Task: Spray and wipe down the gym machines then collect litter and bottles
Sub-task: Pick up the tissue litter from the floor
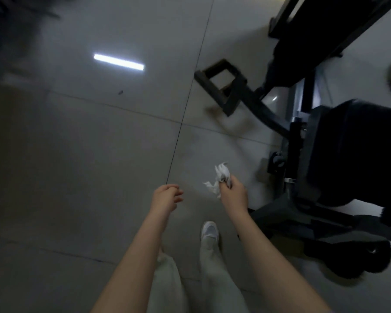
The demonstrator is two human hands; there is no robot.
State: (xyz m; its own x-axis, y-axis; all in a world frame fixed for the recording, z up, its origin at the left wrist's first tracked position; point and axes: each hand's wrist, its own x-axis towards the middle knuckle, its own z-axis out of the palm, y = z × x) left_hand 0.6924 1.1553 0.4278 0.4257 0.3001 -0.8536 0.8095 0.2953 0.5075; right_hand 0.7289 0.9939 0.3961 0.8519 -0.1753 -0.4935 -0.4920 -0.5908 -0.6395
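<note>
The floor (77, 154) is laid in large pale tiles, smooth and glossy enough to mirror a strip light, with thin dark joints. The machine frame (242, 96) looks like dark metal with a matt painted finish. Its pad (352, 154) is black and dull, perhaps vinyl. The wad (219, 177) is thin white paper or soft cloth, crumpled and matt. The trousers (215, 279) are pale cloth, and the shoe (210, 231) is white and matt.

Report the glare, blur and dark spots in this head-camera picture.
Head view: a bright light strip glares off the glossy floor; the top-left corner is blurred; the gym machine is underlit, nearly black; the right hand and its crumpled tissue look fairly sharp.
</note>
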